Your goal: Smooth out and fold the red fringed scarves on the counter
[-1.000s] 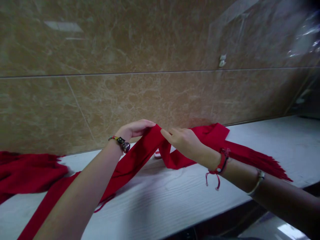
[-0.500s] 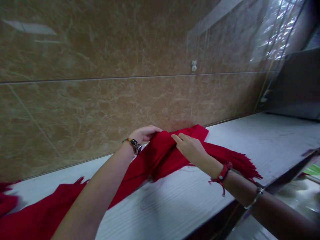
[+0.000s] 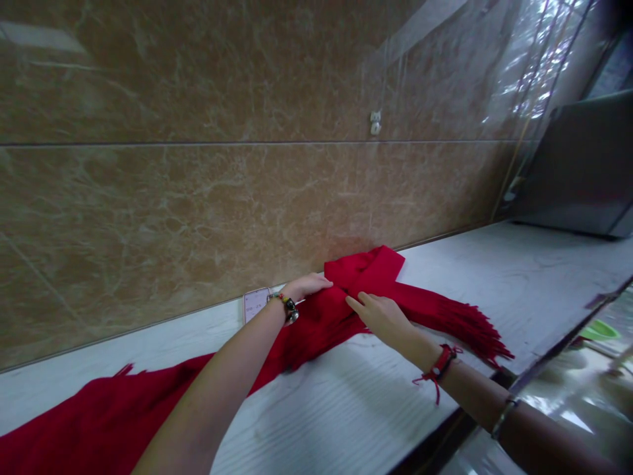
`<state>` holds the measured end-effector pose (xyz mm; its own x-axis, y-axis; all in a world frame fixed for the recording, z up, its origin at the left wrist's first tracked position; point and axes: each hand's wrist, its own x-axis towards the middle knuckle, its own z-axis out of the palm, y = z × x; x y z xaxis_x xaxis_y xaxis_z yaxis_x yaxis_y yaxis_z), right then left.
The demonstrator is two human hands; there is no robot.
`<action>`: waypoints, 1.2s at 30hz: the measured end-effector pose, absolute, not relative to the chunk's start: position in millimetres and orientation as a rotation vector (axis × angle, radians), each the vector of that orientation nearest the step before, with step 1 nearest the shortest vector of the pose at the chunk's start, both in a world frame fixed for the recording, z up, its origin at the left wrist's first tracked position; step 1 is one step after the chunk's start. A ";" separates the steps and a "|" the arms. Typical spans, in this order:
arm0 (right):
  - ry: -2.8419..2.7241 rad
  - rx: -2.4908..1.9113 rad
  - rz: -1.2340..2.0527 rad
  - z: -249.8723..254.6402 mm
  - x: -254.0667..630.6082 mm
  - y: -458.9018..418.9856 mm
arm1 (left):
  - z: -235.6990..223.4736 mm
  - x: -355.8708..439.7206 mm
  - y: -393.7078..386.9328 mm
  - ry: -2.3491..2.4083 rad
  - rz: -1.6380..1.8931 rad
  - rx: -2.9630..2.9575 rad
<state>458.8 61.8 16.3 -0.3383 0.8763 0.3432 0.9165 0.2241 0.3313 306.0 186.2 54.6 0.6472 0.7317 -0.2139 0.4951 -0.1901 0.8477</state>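
A red fringed scarf [image 3: 324, 323] is laid in folds along the white table [image 3: 336, 409], close to the wall [image 3: 188, 218], with its far end bent over and a fringed end stretched toward the right. At the folded part, the cloth is touched from both sides: the left hand [image 3: 307, 285] is placed at its wall-side edge, the right hand [image 3: 382, 318] at the near side, its fingers curved onto the fabric. Whether the cloth is pinched by either hand's fingers cannot be told. More red cloth is spread under and beyond the left forearm. Behind the left wrist — partly covered by it — a small pale digital timer [image 3: 254, 303] is seen against the wall.
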 end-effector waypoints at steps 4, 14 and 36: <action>-2.371 -1.807 -0.659 4.6 467.7 63.7 | 43.4 303.1 184.0 1.087 0.294 2.046; -2.356 -1.406 -0.783 0.3 470.7 76.5 | 36.9 217.9 94.1 1.359 0.283 2.817; -2.462 -1.399 -0.763 3.0 475.5 81.9 | 0.6 101.1 34.8 1.407 -0.110 3.112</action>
<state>475.5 81.9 3.0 -0.5280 0.7383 0.4196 0.8463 0.4159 0.3330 101.1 34.8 0.6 0.6652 0.7446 0.0547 0.7271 -0.6295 -0.2740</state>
